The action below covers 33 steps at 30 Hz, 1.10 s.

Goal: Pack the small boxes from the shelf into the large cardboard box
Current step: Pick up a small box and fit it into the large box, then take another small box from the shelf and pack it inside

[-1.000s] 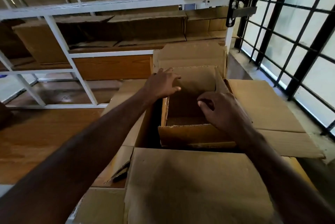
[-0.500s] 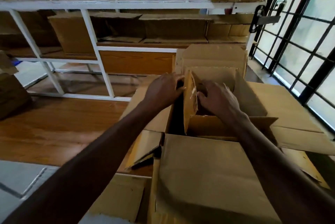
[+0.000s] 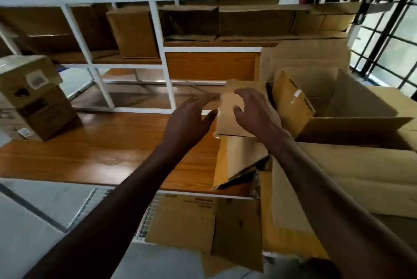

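Note:
The large cardboard box (image 3: 352, 125) stands open at the right with its flaps spread. A small brown box (image 3: 291, 102) leans on edge inside it against the left wall. My left hand (image 3: 189, 125) and my right hand (image 3: 257, 116) hover empty with fingers spread, just left of the large box, over its left flap (image 3: 228, 118). More small boxes stand on the white-framed shelf, one upright (image 3: 133, 32) in the middle bay and others (image 3: 255, 21) to its right.
A wooden shelf board (image 3: 101, 154) stretches in front of me. A stack of labelled cardboard boxes (image 3: 33, 98) stands at its left end. Flattened cardboard (image 3: 203, 222) lies near my forearms. A barred window (image 3: 392, 37) is at the right.
Both hands have come out of the large box and moved left, leaving the small box leaning inside it. The view has swung left toward the shelf.

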Tool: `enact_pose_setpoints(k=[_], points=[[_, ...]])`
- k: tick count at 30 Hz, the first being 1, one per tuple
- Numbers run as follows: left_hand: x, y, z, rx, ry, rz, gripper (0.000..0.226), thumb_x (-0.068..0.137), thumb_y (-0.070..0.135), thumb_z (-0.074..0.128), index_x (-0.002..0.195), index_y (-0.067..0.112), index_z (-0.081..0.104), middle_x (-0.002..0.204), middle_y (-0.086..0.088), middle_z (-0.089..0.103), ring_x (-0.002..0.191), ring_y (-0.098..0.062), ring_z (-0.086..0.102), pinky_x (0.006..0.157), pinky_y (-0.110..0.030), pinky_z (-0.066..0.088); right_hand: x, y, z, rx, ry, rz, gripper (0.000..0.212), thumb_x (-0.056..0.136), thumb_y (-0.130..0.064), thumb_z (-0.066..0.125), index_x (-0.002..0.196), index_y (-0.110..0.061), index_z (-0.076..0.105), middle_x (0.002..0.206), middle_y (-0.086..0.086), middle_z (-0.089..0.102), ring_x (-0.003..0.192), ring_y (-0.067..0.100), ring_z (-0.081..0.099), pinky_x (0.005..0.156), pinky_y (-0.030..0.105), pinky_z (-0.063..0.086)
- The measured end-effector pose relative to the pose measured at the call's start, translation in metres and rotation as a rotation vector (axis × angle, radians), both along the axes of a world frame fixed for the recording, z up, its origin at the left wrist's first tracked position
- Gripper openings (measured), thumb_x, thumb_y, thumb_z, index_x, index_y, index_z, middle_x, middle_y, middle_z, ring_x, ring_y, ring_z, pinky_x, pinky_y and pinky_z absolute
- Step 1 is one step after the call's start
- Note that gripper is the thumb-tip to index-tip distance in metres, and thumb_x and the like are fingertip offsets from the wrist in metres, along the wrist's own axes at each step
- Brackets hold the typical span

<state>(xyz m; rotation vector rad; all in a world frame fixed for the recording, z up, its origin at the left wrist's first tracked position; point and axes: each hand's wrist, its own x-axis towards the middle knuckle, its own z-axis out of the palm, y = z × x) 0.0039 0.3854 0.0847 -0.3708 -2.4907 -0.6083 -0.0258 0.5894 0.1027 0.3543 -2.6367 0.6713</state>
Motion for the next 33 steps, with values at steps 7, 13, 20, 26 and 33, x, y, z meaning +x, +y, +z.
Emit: enact_pose_setpoints(k=[7,13,20,26,33], points=[[0.032,-0.106,-0.007,0.061,0.048,0.141,0.045,0.106,0.043,0.069,0.148,0.027,0.064,0.139,-0.001,0.073,0.127,-0.020,0.067,0.097,-0.035,0.055,0.006,-0.111,-0.015,0.028,-0.008,0.154,0.046,0.099,-0.033,0.065,0.144,-0.024,0.059,0.149,0.004,0.058,0.135,0.027,0.054,0.104,0.046,0.053],[0.037,-0.186,-0.022,0.117,0.019,0.258,0.043,0.105,0.045,0.068,0.146,0.031,0.066,0.136,0.001,0.075,0.126,-0.020,0.068,0.098,-0.036,0.058,-0.006,-0.207,-0.027,0.043,-0.034,0.272,0.046,0.099,-0.028,0.069,0.143,-0.019,0.062,0.149,0.008,0.058,0.139,0.029,0.052,0.114,0.049,0.047],[0.010,-0.273,-0.039,0.132,-0.008,0.340,0.042,0.105,0.046,0.068,0.144,0.033,0.067,0.138,0.004,0.074,0.127,-0.017,0.069,0.098,-0.038,0.059,-0.044,-0.304,-0.042,0.045,-0.023,0.401,0.044,0.098,-0.034,0.069,0.140,-0.022,0.066,0.144,0.005,0.061,0.132,0.027,0.058,0.108,0.043,0.052],[-0.036,-0.356,-0.038,0.141,0.000,0.422,0.040,0.105,0.044,0.068,0.142,0.032,0.068,0.133,0.002,0.077,0.121,-0.021,0.071,0.094,-0.039,0.060,-0.092,-0.389,-0.042,0.038,-0.053,0.485,0.041,0.099,-0.035,0.068,0.138,-0.023,0.067,0.144,0.004,0.061,0.132,0.027,0.056,0.105,0.042,0.051],[-0.066,-0.459,-0.045,0.278,0.006,0.516,0.043,0.099,0.047,0.065,0.140,0.034,0.068,0.123,0.002,0.080,0.109,-0.020,0.076,0.086,-0.044,0.064,-0.130,-0.488,-0.033,0.004,-0.092,0.584,0.043,0.099,-0.038,0.068,0.139,-0.020,0.067,0.140,0.005,0.064,0.130,0.028,0.059,0.105,0.039,0.049]])
